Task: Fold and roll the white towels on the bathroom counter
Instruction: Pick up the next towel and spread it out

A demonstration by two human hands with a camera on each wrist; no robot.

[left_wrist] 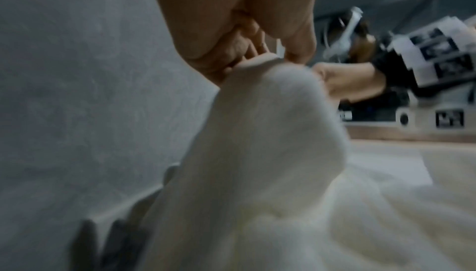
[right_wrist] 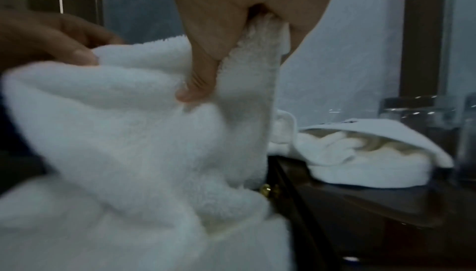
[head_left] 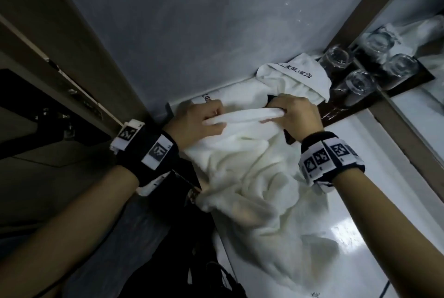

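Hands were both on one white towel (head_left: 249, 177), which lay crumpled in the centre of the head view and ran down toward the lower right of the frame over the pale desk (head_left: 374, 237). The left hand (head_left: 199, 117) gripped the upper edge of the towel at centre left, with the fingers curled round the cloth. In the left wrist view the fingers (left_wrist: 231, 51) pinched a corner of the towel (left_wrist: 257, 132), which hung down from them in a soft cone. The right hand (head_left: 295, 115) held the same edge at centre right. In the right wrist view its thumb (right_wrist: 201, 75) pressed into the towel (right_wrist: 128, 132), and a strip of cloth came up between thumb and fingers.

Between the two hands the edge was raised a little and stretched across the frame. Above the right hand, in the upper right part of the head view, a second white towel (head_left: 293, 79) with dark printed characters lay bunched on a dark wooden tray (head_left: 336, 110). Just beside it, further right, stood three clear drinking glasses (head_left: 360, 82). A grey wall (head_left: 192, 21) filled the upper centre of the frame.
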